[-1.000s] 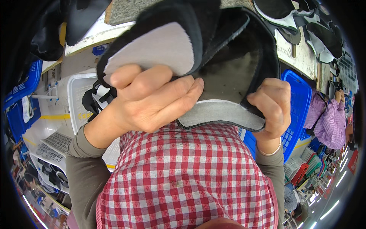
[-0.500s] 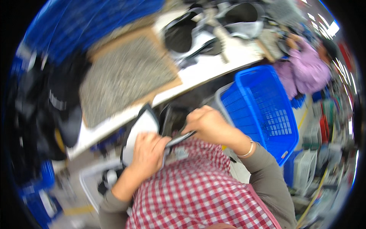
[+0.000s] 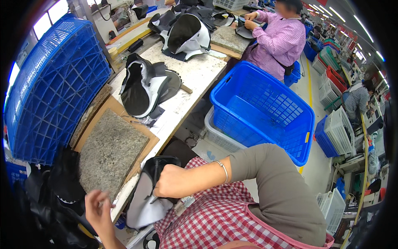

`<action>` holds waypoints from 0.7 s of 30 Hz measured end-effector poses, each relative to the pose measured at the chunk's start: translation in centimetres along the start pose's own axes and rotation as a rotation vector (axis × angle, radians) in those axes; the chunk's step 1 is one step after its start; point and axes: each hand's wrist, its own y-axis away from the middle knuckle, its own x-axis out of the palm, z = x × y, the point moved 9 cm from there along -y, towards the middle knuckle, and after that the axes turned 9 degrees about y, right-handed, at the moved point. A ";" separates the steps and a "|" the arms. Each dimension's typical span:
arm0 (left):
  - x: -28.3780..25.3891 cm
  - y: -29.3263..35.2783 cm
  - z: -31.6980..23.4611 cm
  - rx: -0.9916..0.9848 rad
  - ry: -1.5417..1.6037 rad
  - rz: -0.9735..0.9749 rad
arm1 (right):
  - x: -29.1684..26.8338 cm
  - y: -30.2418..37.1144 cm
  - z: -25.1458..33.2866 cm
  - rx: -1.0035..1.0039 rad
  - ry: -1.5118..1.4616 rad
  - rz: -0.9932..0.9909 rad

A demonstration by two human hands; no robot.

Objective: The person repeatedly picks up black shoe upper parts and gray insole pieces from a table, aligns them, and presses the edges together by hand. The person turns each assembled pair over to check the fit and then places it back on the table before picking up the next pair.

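Note:
Against my checked apron, my right hand point(image 3: 172, 182) is closed on a shoe upper point(image 3: 143, 203) with a white-grey lining and dark edges. The upper hangs beside the table's front edge, partly hidden by the hand and forearm. Further left, my left hand point(image 3: 99, 211) is raised and slightly blurred, with thumb and fingers apart and nothing seen in them. It is near the corner of a grey stone slab point(image 3: 112, 153) and a pile of black pieces point(image 3: 66, 178).
On the white table point(image 3: 197, 76) lie dark uppers with white linings point(image 3: 143, 89). A blue crate point(image 3: 49, 91) stands tilted at the left. Right of the table, a blue basket point(image 3: 265, 112) sits over a grey one point(image 3: 222, 135). A co-worker point(image 3: 275, 41) in pink handles a dark piece.
Both hands were on the upper; my left hand has let go and moved left and down. My right hand has moved left and down, still gripping the upper. The view has turned.

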 end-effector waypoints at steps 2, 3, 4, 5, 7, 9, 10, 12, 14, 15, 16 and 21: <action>2.4 -2.3 4.2 -0.299 0.004 0.360 | 0.0 -1.9 0.2 -0.014 0.047 0.070; 4.7 -1.4 6.4 -0.523 0.134 0.639 | -0.4 -2.5 0.5 -0.026 0.049 0.031; 5.9 -0.3 8.5 -0.667 0.095 0.759 | 0.6 -2.8 0.8 -0.034 0.071 0.139; 7.5 0.9 10.0 -0.768 0.101 0.886 | 1.4 -2.7 0.8 -0.036 0.090 0.205; 10.6 2.0 10.8 -0.555 0.094 0.919 | 2.9 -1.7 1.1 -0.049 0.091 0.315; 11.9 2.2 9.4 -0.168 0.111 0.747 | 3.5 -0.6 0.7 0.015 0.074 0.339; 12.2 3.0 9.6 -0.160 0.160 0.671 | 3.2 -0.3 0.7 0.015 0.082 0.279; 12.2 4.0 8.9 -0.046 0.110 0.564 | 3.3 0.1 0.6 0.028 0.113 0.280; 12.0 4.7 6.7 0.158 0.070 0.538 | 3.1 -0.2 0.9 -0.008 0.122 0.253; 11.6 5.1 5.7 0.239 0.099 0.514 | 3.3 -0.3 1.6 -0.063 0.077 0.250; 11.3 5.1 6.2 0.167 0.061 0.507 | 3.4 -0.4 1.8 -0.076 0.051 0.246; 10.7 5.9 7.1 0.120 -0.184 0.413 | 4.4 -0.6 3.0 -0.116 0.045 0.287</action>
